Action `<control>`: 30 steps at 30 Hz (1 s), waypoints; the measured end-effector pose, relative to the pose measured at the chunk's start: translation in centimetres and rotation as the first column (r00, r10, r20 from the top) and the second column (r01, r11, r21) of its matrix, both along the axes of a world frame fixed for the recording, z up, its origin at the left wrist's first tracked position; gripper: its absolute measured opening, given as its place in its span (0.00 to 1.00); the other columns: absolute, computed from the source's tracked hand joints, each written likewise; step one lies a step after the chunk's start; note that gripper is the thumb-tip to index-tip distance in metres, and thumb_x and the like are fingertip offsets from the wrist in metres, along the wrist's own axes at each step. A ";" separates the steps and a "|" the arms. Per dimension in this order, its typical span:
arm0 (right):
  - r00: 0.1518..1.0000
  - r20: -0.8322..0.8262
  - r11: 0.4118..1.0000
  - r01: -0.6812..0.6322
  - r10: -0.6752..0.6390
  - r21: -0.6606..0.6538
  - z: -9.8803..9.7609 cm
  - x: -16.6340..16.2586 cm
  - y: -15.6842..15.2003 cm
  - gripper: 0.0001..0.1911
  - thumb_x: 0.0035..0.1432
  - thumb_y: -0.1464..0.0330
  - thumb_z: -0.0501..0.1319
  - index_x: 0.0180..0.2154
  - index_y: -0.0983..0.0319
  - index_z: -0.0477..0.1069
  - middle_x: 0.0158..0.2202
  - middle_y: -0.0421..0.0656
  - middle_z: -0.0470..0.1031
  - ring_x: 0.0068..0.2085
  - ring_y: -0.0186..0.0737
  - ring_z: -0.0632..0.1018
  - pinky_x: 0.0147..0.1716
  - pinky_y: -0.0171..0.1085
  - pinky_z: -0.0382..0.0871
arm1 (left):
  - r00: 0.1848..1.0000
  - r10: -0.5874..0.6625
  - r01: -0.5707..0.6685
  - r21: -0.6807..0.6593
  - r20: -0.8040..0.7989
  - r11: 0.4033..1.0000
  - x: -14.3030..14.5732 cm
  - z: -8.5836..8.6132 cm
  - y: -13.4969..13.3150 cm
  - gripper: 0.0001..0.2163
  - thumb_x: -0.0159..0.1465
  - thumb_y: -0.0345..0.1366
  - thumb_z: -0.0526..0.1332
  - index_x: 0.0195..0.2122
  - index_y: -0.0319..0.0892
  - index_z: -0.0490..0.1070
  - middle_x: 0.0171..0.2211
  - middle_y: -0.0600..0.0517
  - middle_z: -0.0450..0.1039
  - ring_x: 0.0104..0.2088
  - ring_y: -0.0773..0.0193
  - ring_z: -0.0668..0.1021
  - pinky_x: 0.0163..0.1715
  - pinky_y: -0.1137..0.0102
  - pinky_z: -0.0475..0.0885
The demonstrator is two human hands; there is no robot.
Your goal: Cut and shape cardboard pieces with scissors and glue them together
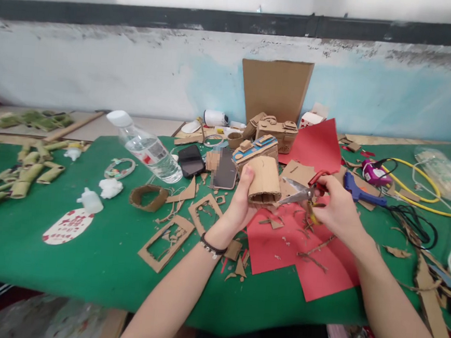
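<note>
My left hand [242,201] grips a rounded cardboard tube [264,177] by its left side, its lower open end facing me. In my right hand [334,201] is a pair of scissors [299,192] with red handles. The blades are parted, and their tips reach the tube's lower right edge; whether they touch it I cannot tell. Behind the tube sits a cardboard piece with blue strips [264,145]. Under both hands lie red paper sheets [269,250] strewn with cardboard scraps.
A water bottle [149,150] leans left of centre, beside a black phone [191,161]. Cut cardboard frames [146,254] and a cardboard ring [149,198] lie left of my arm. On the right are a blue glue gun [362,193], a purple device [376,173] and loose cables [416,225].
</note>
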State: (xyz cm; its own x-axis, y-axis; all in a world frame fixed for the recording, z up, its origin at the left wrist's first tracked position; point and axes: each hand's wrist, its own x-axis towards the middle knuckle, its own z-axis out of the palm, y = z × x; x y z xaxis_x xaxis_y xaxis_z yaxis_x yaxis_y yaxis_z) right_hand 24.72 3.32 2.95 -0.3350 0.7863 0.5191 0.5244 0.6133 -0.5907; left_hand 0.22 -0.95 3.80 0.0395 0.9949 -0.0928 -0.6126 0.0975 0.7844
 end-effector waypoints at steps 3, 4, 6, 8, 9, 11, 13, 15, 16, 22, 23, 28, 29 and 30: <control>0.996 0.085 0.996 -0.007 -0.001 0.086 -0.4 -0.4 -0.1 0.19 0.51 0.72 0.67 0.45 0.56 0.66 0.39 0.44 0.73 0.40 0.48 0.74 0.41 0.45 0.69 | 0.999 -0.012 0.012 -0.015 -0.030 1.000 0.2 -0.1 0.0 0.33 0.69 0.67 0.62 0.54 0.40 0.80 0.35 0.43 0.85 0.27 0.52 0.85 0.17 0.65 0.79; 0.994 0.107 0.995 -0.012 0.002 0.097 -0.4 -0.6 -0.2 0.20 0.51 0.72 0.69 0.46 0.56 0.66 0.41 0.45 0.74 0.41 0.50 0.75 0.41 0.46 0.69 | 0.999 -0.032 0.031 -0.025 -0.036 0.999 0.3 -0.2 0.0 0.33 0.69 0.68 0.60 0.53 0.39 0.81 0.33 0.43 0.85 0.26 0.52 0.84 0.18 0.65 0.79; 0.992 0.121 0.996 -0.029 0.018 0.089 -0.5 -1.0 -0.5 0.22 0.52 0.70 0.70 0.47 0.56 0.66 0.42 0.46 0.74 0.42 0.52 0.75 0.42 0.47 0.70 | 0.997 -0.067 0.066 -0.053 -0.022 0.996 0.4 -0.3 0.0 0.35 0.70 0.69 0.56 0.51 0.39 0.81 0.30 0.43 0.84 0.25 0.53 0.84 0.18 0.65 0.78; 0.992 0.111 0.997 -0.060 0.054 0.051 -0.6 -1.6 -0.9 0.24 0.53 0.68 0.72 0.49 0.57 0.65 0.43 0.46 0.74 0.42 0.52 0.76 0.42 0.47 0.71 | 0.998 -0.068 0.069 -0.074 0.017 0.995 0.5 -0.3 0.0 0.35 0.71 0.68 0.54 0.52 0.38 0.81 0.31 0.43 0.84 0.24 0.54 0.84 0.18 0.66 0.78; 0.992 0.104 0.997 -0.074 0.071 0.032 -0.6 -1.9 -1.2 0.25 0.54 0.67 0.72 0.50 0.57 0.65 0.43 0.46 0.74 0.42 0.52 0.76 0.42 0.46 0.71 | 0.998 -0.058 0.061 -0.076 0.038 0.995 0.6 -0.3 0.0 0.35 0.71 0.68 0.54 0.53 0.38 0.81 0.32 0.43 0.85 0.24 0.55 0.84 0.18 0.66 0.77; 0.991 0.099 0.996 -0.092 0.090 0.006 -0.7 -2.5 -1.7 0.24 0.57 0.63 0.74 0.50 0.57 0.65 0.43 0.46 0.75 0.41 0.51 0.77 0.41 0.46 0.71 | 0.996 -0.052 0.056 -0.069 0.067 0.996 0.7 -0.3 -0.1 0.36 0.70 0.67 0.55 0.54 0.36 0.79 0.34 0.43 0.85 0.24 0.56 0.83 0.18 0.67 0.75; 0.991 0.104 0.996 -0.090 0.088 0.017 -0.8 -3.0 -2.0 0.23 0.60 0.59 0.74 0.48 0.57 0.64 0.41 0.45 0.74 0.39 0.49 0.76 0.39 0.45 0.69 | 0.994 -0.074 0.079 -0.063 0.076 0.995 0.9 -0.3 -0.2 0.37 0.67 0.68 0.56 0.53 0.34 0.79 0.32 0.43 0.84 0.22 0.56 0.82 0.17 0.68 0.72; 0.991 0.117 0.995 -0.079 0.071 0.062 -1.1 -3.3 -2.2 0.24 0.61 0.56 0.74 0.46 0.57 0.64 0.39 0.45 0.74 0.37 0.49 0.75 0.37 0.45 0.67 | 0.994 -0.089 0.093 -0.052 0.067 0.994 1.1 -0.4 -0.2 0.38 0.63 0.70 0.57 0.51 0.34 0.79 0.27 0.45 0.81 0.20 0.56 0.80 0.16 0.68 0.71; 0.990 0.126 0.993 -0.075 0.064 0.086 -1.2 -3.4 -2.3 0.24 0.61 0.55 0.75 0.46 0.57 0.64 0.39 0.45 0.74 0.38 0.50 0.75 0.37 0.45 0.66 | 0.994 -0.089 0.092 -0.045 0.059 0.995 1.1 -0.5 -0.3 0.39 0.62 0.70 0.57 0.49 0.34 0.79 0.25 0.46 0.80 0.19 0.57 0.78 0.16 0.67 0.70; 0.984 0.150 0.985 -0.114 0.094 0.131 -1.9 -3.4 -2.1 0.28 0.59 0.58 0.77 0.52 0.59 0.67 0.45 0.49 0.78 0.42 0.53 0.78 0.40 0.46 0.67 | 0.989 -0.123 0.127 -0.045 0.080 0.991 1.1 -1.0 -0.3 0.40 0.61 0.73 0.57 0.47 0.36 0.79 0.21 0.49 0.77 0.14 0.62 0.72 0.15 0.69 0.65; 0.983 0.151 0.984 -0.122 0.102 0.130 -2.0 -3.4 -2.1 0.28 0.59 0.59 0.77 0.53 0.59 0.67 0.46 0.50 0.78 0.43 0.54 0.78 0.41 0.46 0.67 | 0.987 -0.134 0.139 -0.047 0.093 0.989 1.1 -1.0 -0.3 0.40 0.60 0.73 0.57 0.47 0.36 0.79 0.20 0.50 0.76 0.14 0.62 0.71 0.15 0.70 0.65; 0.981 0.170 0.988 -0.110 0.091 0.104 -1.9 -3.6 -2.0 0.25 0.59 0.60 0.75 0.50 0.58 0.67 0.45 0.51 0.78 0.43 0.55 0.78 0.42 0.47 0.68 | 0.989 -0.109 0.116 -0.064 0.101 0.991 1.1 -0.9 -0.2 0.41 0.60 0.74 0.55 0.48 0.37 0.79 0.20 0.49 0.76 0.15 0.62 0.72 0.15 0.70 0.63; 0.981 0.169 0.989 -0.107 0.089 0.100 -1.9 -3.7 -2.0 0.24 0.59 0.60 0.75 0.50 0.58 0.66 0.44 0.50 0.78 0.43 0.54 0.78 0.42 0.47 0.68 | 0.993 -0.082 0.089 -0.079 0.090 0.993 1.1 -0.8 -0.3 0.41 0.61 0.75 0.54 0.48 0.38 0.79 0.20 0.49 0.76 0.15 0.61 0.73 0.15 0.70 0.63; 0.982 0.168 0.990 -0.106 0.090 0.094 -2.0 -3.8 -2.0 0.23 0.60 0.60 0.75 0.49 0.58 0.66 0.44 0.50 0.78 0.43 0.54 0.77 0.41 0.47 0.68 | 0.995 -0.055 0.062 -0.095 0.078 0.993 1.2 -0.7 -0.4 0.41 0.61 0.75 0.52 0.48 0.38 0.79 0.21 0.48 0.76 0.15 0.61 0.73 0.15 0.70 0.63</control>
State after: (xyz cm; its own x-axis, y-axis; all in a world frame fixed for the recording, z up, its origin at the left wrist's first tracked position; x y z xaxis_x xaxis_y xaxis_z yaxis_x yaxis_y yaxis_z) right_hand 20.96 1.30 0.98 -0.4944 0.6912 0.5270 0.5426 0.7191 -0.4341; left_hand 1.42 -1.34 3.13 0.1081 0.9770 -0.1840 -0.6601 0.2089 0.7215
